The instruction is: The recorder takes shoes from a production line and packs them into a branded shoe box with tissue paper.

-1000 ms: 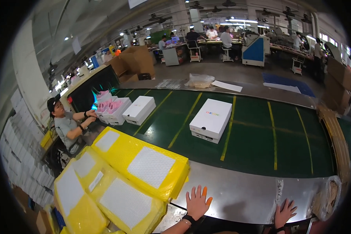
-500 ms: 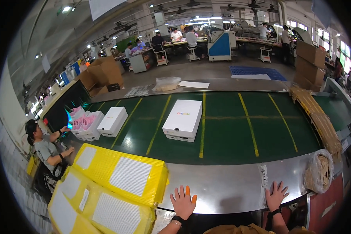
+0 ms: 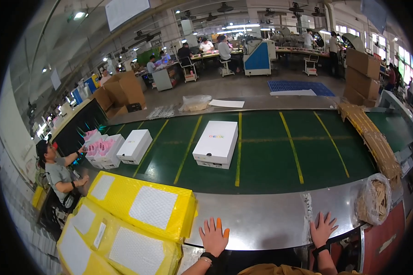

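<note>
My left hand [image 3: 214, 236] lies with fingers spread on the metal edge [image 3: 266, 215] of a conveyor; orange covers sit on its thumb and index finger. Farther right, my right hand [image 3: 323, 229] rests flat on the same edge, fingers apart, holding nothing. Beyond them a closed white shoebox [image 3: 217, 142] stands on the green belt [image 3: 270, 160]. To its left is a second closed white shoebox [image 3: 135, 145]. Beside that one, open boxes [image 3: 109, 160] show pink contents [image 3: 101, 145]. Nearest my left hand are stacked yellow-wrapped packs [image 3: 181, 220] with white panels.
A co-worker [image 3: 57, 172] sits at the left, one hand by the open boxes. A clear bag of brown paper pieces [image 3: 375, 199] hangs at the right end of the edge. Brown cardboard [image 3: 369, 137] arches over the belt. Cartons [image 3: 362, 75] are stacked behind it.
The boxes on the belt have shifted slightly to the right. The co-worker's arms have moved a little. My hands stay flat on the metal edge.
</note>
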The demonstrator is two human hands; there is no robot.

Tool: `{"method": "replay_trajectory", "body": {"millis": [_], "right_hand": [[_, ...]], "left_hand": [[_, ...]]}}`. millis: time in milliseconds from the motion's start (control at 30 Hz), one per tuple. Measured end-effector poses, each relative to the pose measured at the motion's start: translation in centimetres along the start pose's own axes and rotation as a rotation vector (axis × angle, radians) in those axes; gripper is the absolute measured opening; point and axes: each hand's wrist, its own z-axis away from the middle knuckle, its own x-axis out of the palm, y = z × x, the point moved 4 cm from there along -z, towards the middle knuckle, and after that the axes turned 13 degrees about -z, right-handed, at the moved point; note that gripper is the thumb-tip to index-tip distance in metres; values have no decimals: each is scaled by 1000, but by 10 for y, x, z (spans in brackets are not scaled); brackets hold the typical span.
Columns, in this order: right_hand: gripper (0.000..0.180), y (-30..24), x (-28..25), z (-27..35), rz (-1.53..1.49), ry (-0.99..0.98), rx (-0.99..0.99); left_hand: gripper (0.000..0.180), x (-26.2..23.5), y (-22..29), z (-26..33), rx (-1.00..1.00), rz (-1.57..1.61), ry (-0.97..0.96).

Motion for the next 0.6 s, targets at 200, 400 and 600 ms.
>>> {"method": "replay_trajectory", "body": {"millis": [200, 400, 600], "right_hand": [[67, 6, -5, 9, -25, -24, 34], [67, -1, -4, 4, -38, -47, 26], [67, 6, 3, -2, 26, -25, 35]], "left_hand": [[63, 12, 0, 7, 1, 26, -64], [61, 12, -3, 6, -5, 17, -67], [60, 4, 2, -3, -13, 9, -108]]}}
